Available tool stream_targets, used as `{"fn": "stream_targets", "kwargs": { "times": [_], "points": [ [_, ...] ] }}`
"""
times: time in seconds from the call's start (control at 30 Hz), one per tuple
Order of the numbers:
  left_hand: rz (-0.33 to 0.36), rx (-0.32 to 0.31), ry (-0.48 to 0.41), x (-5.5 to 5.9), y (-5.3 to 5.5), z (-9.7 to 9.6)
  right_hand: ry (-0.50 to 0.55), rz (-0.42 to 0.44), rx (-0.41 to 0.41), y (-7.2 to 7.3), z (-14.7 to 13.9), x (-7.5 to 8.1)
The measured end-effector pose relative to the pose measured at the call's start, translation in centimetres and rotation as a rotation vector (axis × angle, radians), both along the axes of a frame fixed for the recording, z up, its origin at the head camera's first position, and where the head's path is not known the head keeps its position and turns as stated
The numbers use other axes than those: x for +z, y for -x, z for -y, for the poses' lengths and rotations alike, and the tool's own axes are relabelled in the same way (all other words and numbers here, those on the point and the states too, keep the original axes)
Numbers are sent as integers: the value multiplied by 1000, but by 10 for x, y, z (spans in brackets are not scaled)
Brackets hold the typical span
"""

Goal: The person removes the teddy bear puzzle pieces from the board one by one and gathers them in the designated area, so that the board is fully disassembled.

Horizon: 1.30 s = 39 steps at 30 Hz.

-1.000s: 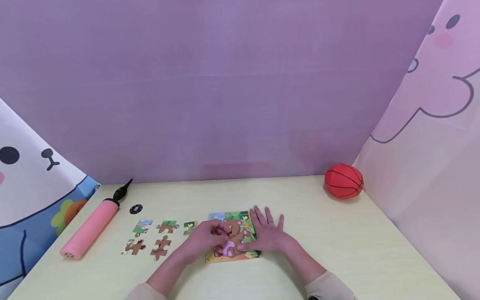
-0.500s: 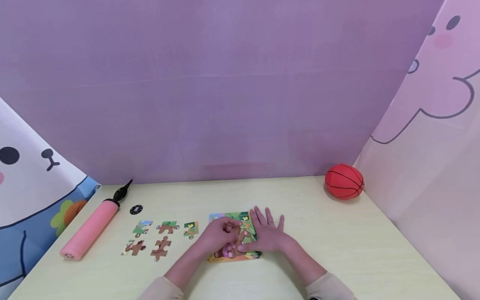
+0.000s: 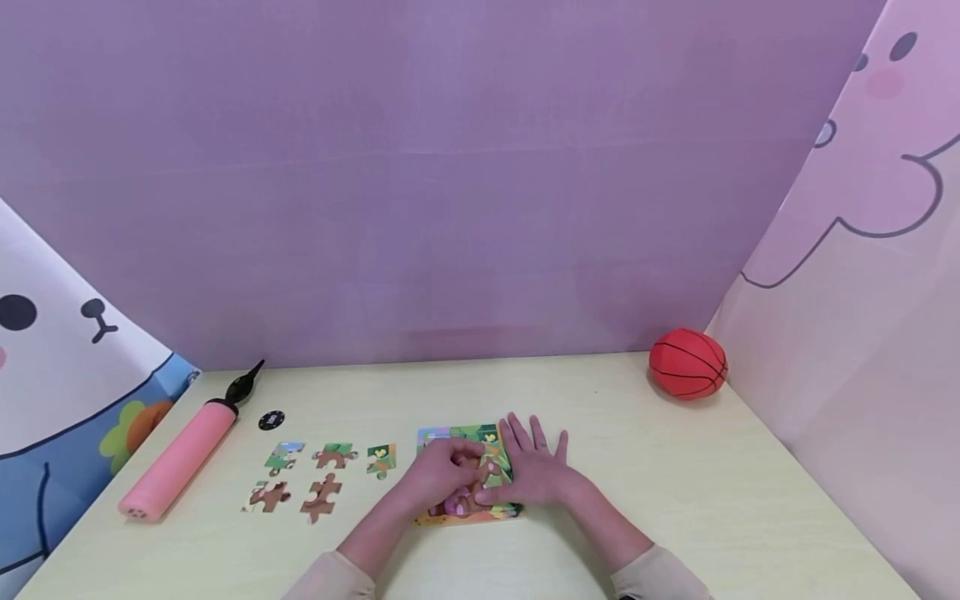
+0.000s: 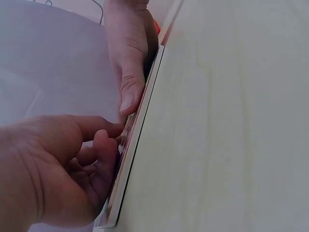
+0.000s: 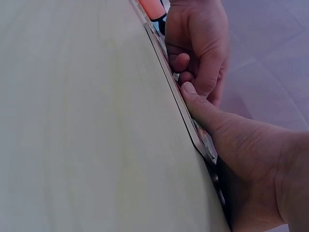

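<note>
Partly behind left hand (image 3: 441, 468): puzzle (image 3: 494, 460).

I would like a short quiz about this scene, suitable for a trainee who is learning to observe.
1. How many loose jigsaw pieces lie left of the jigsaw puzzle?
2. True or false: the right hand is clenched in a fist.
3. Which is nearest the pink hand pump: (a) red basketball, (b) black poker chip, (c) jigsaw puzzle?

Key: 1. Five. 2. False; the right hand has its fingers spread. 3. b.
</note>
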<state>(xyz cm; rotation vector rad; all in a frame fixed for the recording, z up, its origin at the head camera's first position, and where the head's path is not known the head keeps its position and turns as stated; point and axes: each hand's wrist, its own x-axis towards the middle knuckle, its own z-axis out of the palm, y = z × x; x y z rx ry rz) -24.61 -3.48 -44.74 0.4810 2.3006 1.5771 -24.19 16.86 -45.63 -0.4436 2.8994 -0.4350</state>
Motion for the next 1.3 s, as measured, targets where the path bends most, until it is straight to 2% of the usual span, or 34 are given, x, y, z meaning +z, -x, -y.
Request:
{"fn": "stream_targets", "kwargs": {
  "times": [0.23,0.4,0.6,0.7,0.97,1.17,1.3],
  "points": [
    [-50,47,10,-4,3,2,11,-8,-1,-3,1,3],
    [-36,50,-40,-5,4,2,5,-15,-8,-3,1,4],
    [-101,60,-29,-6,6,1,7,-2,-2,-1,1,3],
    [-110,64,-32,-7,6,1,-4,7,-10,-2,2,4],
    [-97,128,-61,-7,4,3,-15,-7,-10,-3,4,5],
    [-12,123,-125,-7,5,7,-22,-8,-1,-3,3,4],
    [0,117,-137,-7,6,6,-39,-14,-6,-3,3,4]
  ]
}}
